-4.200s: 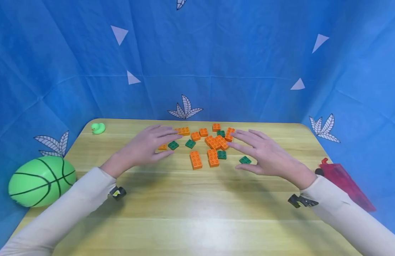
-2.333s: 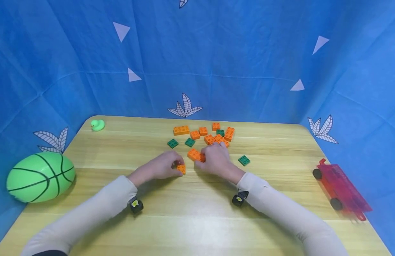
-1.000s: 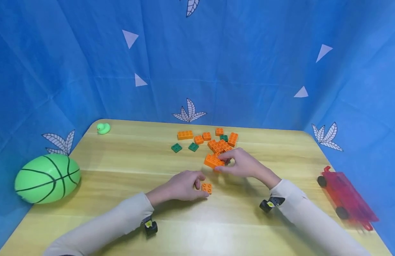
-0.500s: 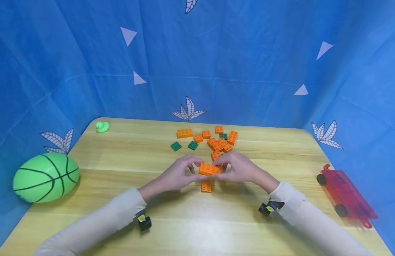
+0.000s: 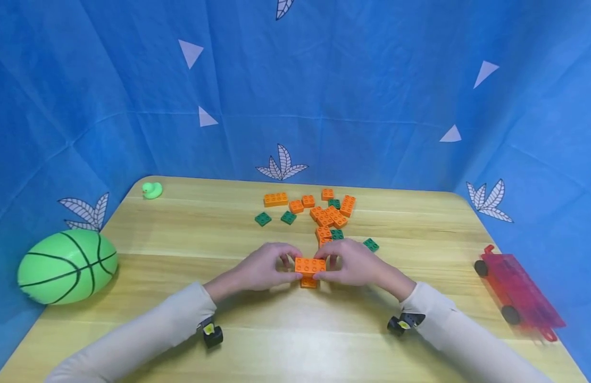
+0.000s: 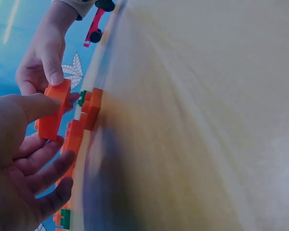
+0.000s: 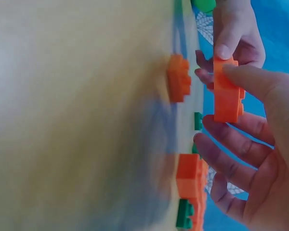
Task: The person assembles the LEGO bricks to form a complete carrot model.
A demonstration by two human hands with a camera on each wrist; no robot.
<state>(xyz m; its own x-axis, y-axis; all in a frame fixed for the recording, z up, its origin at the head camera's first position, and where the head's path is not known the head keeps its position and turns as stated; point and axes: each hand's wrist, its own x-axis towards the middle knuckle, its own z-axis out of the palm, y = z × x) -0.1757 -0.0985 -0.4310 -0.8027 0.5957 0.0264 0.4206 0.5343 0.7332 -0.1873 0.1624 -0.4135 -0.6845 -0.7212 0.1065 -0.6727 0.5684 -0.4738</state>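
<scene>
In the head view, my left hand [image 5: 268, 268] and my right hand [image 5: 348, 263] pinch opposite ends of a long orange building brick [image 5: 310, 265], thumbs on the near side. Its studs face up and it is level. Below it a small square orange brick [image 5: 308, 283] lies on the table, partly covered by the long one. The right wrist view shows a gap between the held brick [image 7: 226, 91] and the small brick [image 7: 177, 77]. In the left wrist view, the left thumb presses the held brick [image 6: 53, 113] and its outer fingers are spread.
Several orange bricks [image 5: 325, 217] are clustered behind the hands, with flat green bricks [image 5: 263, 218] among and beside them. A green ball [image 5: 67, 266] is at the table's left edge and a red wheeled toy [image 5: 520, 290] at the right. A green duck [image 5: 152, 190] sits far left.
Both hands came down from above the bricks. The left brought the small brick nearer and let it go. The right lifted the long brick; the left took its other end, and it moved over the small one.
</scene>
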